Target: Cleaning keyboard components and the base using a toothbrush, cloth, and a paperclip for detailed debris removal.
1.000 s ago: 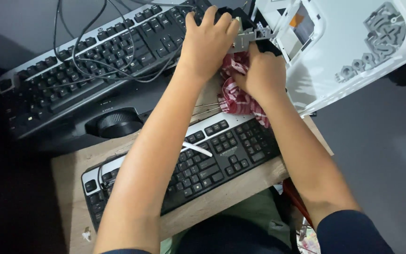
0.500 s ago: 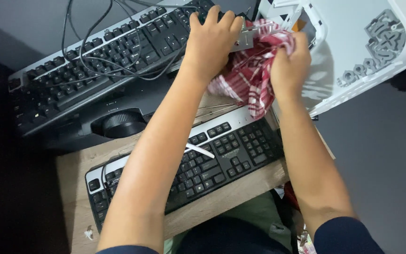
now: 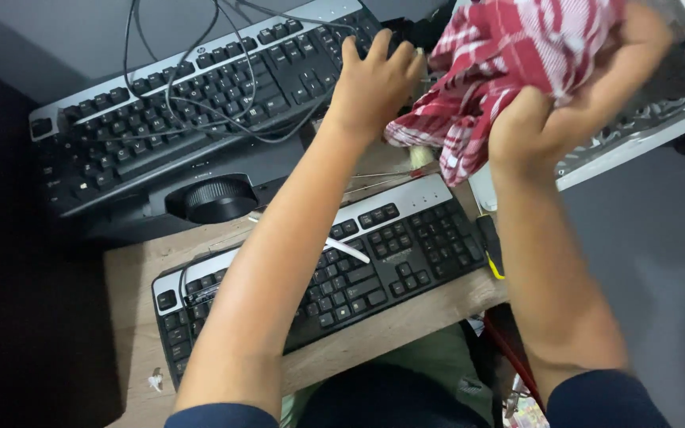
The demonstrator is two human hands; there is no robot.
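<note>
So the right hand (image 3: 564,103) was bunched tight around a red-and-white checked cloth (image 3: 501,71) up at the far right, over the white computer case (image 3: 675,111), while the left hand (image 3: 374,83) rested fingers spread, holding nothing, at the right end of the far black keyboard (image 3: 200,103), with a second keyboard (image 3: 358,269) lying nearer on the wooden board (image 3: 128,317)

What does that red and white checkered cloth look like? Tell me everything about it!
The checkered cloth is soft woven fabric with red and white plaid squares. It is crumpled into a loose bundle, not spread flat, and its lower edge hangs down in folds. The right hand has it bunched in its grip, lifted above the desk in front of the white computer case. The left hand sits just beside its left edge, near the upper keyboard.
</note>
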